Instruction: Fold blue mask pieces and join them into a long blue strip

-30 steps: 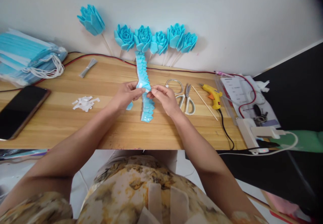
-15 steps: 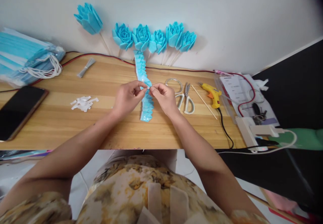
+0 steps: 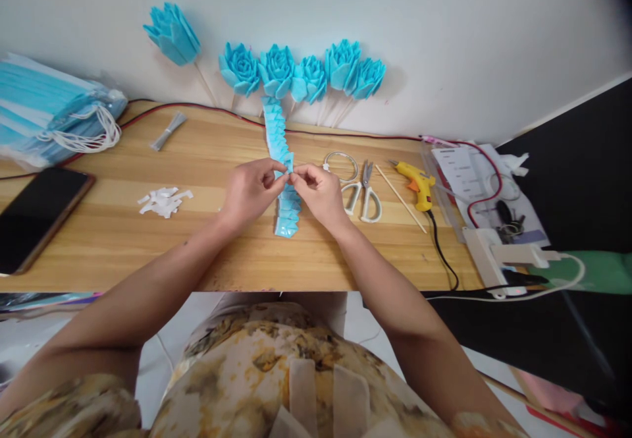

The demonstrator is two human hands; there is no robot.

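Observation:
A long pleated blue strip [image 3: 279, 136] made of folded mask pieces lies on the wooden table [image 3: 212, 253], running from the wall toward me. My left hand [image 3: 251, 191] and my right hand [image 3: 320, 194] meet over its middle. Both pinch the same blue fold between thumb and fingertips. The strip's near end [image 3: 287, 217] pokes out below my hands. Several blue fabric roses on sticks [image 3: 296, 76] lean against the wall behind it.
Scissors [image 3: 364, 194], a wire ring [image 3: 340, 164], a wooden stick [image 3: 399, 197] and a yellow glue gun [image 3: 417, 181] lie to the right. White scraps [image 3: 165, 202], a phone [image 3: 39, 217] and stacked blue masks [image 3: 54, 112] sit left. A power strip [image 3: 488, 260] hangs at the right edge.
My hands have drawn closer together and pinched the fold tighter. The small white piece seen between my fingers a second ago no longer shows.

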